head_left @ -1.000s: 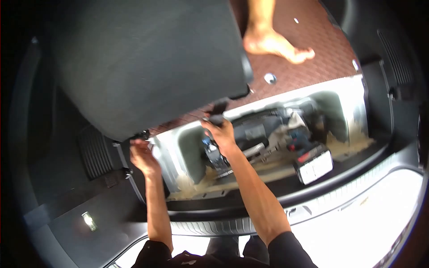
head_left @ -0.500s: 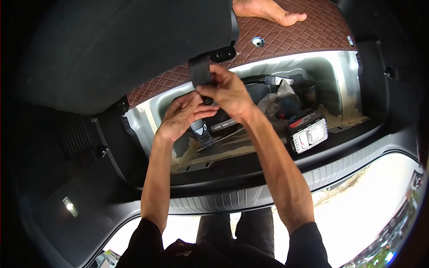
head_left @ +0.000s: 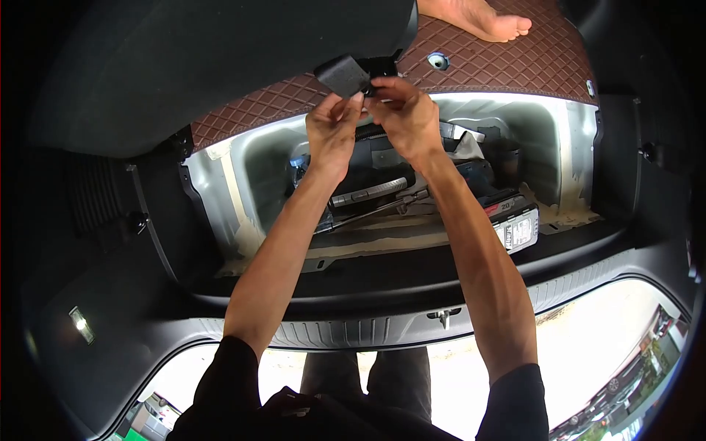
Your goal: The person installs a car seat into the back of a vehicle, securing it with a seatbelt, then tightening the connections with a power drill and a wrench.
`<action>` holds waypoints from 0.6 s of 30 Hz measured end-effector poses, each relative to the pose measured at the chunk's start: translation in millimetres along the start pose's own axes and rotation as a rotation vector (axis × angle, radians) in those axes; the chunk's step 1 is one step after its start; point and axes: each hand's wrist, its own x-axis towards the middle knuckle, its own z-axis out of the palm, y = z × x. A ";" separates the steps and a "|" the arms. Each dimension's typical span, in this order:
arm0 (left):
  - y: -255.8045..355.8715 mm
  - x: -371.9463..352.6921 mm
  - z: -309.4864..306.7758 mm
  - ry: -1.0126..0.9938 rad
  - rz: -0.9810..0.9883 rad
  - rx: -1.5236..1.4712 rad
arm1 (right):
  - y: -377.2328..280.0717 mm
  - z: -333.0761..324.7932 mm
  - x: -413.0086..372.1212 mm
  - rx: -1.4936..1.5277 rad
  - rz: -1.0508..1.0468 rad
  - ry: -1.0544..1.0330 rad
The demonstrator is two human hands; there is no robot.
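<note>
A black plastic cover (head_left: 342,76) sits tilted at the lower corner of the dark seat back (head_left: 220,66), beside a black bracket (head_left: 382,66). My left hand (head_left: 332,136) is closed, thumb and fingers pinching the cover's lower edge. Close against it, my right hand (head_left: 410,121) is closed, its fingertips curled at a small dark part below the bracket. What exactly the right fingertips hold is hidden. Both hands are raised over the far edge of the open storage well (head_left: 268,140).
In the well lie a power tool battery (head_left: 518,229), a water bottle (head_left: 298,167), a dark tool with a grey bar (head_left: 368,192) and cloth. Brown quilted flooring (head_left: 485,66) lies beyond, with another person's bare foot (head_left: 500,22) on it. The ribbed trunk sill (head_left: 353,331) runs in front.
Both hands have moved up toward the bracket and closer together. The black cover has turned from hanging upright to a slant. My head view has shifted slightly.
</note>
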 end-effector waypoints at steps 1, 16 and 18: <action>1.1 4.2 3.0 -0.004 -0.008 0.035 | 0.5 1.3 6.2 -0.065 -0.048 0.048; 13.6 68.5 -23.7 -0.186 -0.025 0.118 | 6.9 4.1 71.0 -0.104 -0.156 0.002; 32.0 62.4 -7.1 -0.093 -0.083 0.318 | 16.1 1.4 68.4 0.032 -0.284 0.018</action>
